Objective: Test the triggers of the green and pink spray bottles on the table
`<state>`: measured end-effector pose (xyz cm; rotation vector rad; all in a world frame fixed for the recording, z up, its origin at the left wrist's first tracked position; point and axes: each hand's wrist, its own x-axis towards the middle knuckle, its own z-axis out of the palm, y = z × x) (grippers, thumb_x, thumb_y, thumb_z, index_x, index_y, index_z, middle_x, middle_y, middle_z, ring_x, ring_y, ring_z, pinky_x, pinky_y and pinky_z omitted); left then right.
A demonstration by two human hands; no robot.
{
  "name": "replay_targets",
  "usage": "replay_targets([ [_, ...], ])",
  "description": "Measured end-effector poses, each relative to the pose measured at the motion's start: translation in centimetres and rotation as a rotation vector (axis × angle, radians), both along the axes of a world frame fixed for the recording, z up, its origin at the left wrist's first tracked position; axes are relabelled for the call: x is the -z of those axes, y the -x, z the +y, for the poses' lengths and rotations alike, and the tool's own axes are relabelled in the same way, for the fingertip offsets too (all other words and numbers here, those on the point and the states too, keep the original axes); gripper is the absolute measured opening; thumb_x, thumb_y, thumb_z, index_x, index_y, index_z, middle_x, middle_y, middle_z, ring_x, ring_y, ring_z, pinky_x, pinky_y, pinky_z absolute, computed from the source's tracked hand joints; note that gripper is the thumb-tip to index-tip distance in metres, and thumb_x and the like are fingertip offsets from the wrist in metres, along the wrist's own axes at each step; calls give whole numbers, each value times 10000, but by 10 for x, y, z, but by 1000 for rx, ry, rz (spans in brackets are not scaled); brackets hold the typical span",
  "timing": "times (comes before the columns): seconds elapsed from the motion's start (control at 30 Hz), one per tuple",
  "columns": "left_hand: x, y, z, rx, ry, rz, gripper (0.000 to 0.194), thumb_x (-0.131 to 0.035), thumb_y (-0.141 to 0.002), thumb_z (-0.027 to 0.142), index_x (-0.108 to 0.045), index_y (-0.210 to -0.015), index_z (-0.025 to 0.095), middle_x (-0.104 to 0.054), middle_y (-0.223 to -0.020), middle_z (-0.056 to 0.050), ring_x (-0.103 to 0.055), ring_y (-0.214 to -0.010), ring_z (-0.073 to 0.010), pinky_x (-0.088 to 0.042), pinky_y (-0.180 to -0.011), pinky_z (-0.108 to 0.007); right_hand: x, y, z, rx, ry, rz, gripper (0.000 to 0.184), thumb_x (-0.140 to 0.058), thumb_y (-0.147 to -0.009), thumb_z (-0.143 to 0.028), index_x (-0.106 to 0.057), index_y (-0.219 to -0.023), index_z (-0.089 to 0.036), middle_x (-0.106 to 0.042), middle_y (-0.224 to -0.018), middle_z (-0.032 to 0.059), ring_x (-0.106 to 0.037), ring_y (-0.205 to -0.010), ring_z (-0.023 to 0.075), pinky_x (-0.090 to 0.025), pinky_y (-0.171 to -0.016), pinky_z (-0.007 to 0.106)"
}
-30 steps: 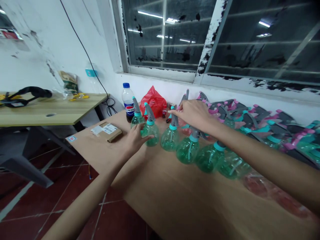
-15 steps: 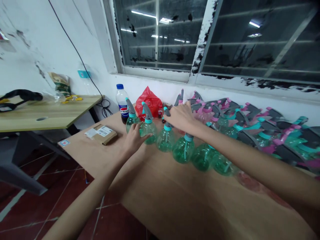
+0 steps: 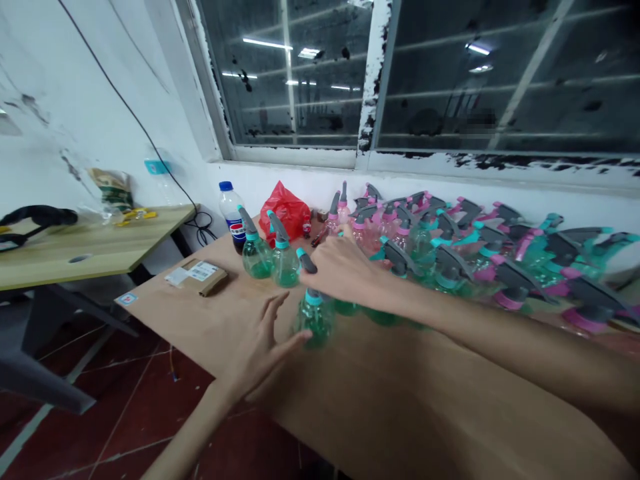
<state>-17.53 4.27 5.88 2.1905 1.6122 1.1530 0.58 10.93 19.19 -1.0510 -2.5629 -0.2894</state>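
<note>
My right hand (image 3: 340, 267) is closed round the grey and teal spray head of a green spray bottle (image 3: 316, 320), which stands upright or hangs just above the table; I cannot tell which. Beside that bottle's left side, my left hand (image 3: 263, 343) is open with thumb and fingers spread. Its thumb tip overlaps the bottle's lower body, and contact is unclear. Two more green spray bottles, one nearer (image 3: 286, 263) and one further left (image 3: 257, 257), stand beyond my hands. Others in the front row are partly hidden under my right forearm.
Several pink and green spray bottles (image 3: 453, 267) crowd the table's right side below the window. A cola bottle (image 3: 233, 217), a red plastic bag (image 3: 284, 213) and a flat cardboard parcel (image 3: 203, 277) are at the left. Another table (image 3: 95, 257) stands beyond a gap.
My right hand has brought a green spray bottle out of the row, towards me. My left hand has moved from the left-hand bottles to beside it. The view has shifted slightly.
</note>
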Motion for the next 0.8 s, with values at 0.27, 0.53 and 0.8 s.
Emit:
replay_targets([
  [0.27, 8, -70, -45, 224, 234, 19, 706, -624, -842, 486, -270, -1411, 266, -473, -1352, -109, -440, -1259, -327, -370, -1026, -521, 11, -81, -68, -64, 114, 107, 433, -503, -880, -508, -630, -648, -165, -654, -660, 41, -602, -786, 214, -340, -933, 428],
  [0.53, -5, -139, -49, 400, 303, -25, 666, -653, -835, 430, -320, -1393, 286, -501, -1331, -86, -487, -1216, -313, -404, -993, -525, 50, -175, -92, -32, 658, 453, 702, -700, -692, -561, -477, -1266, -224, -581, -1276, 88, -563, -1140, 271, -474, -914, 390],
  [0.8, 15, -196, -55, 415, 263, 35, 709, -618, -841, 505, -294, -1415, 243, -463, -1372, -137, -445, -1263, -341, -406, -990, -563, 81, -200, -95, -117, 541, 772, 716, -729, -707, -401, -412, -1323, -218, -605, -1214, 130, -608, -1058, 269, -491, -891, 439],
])
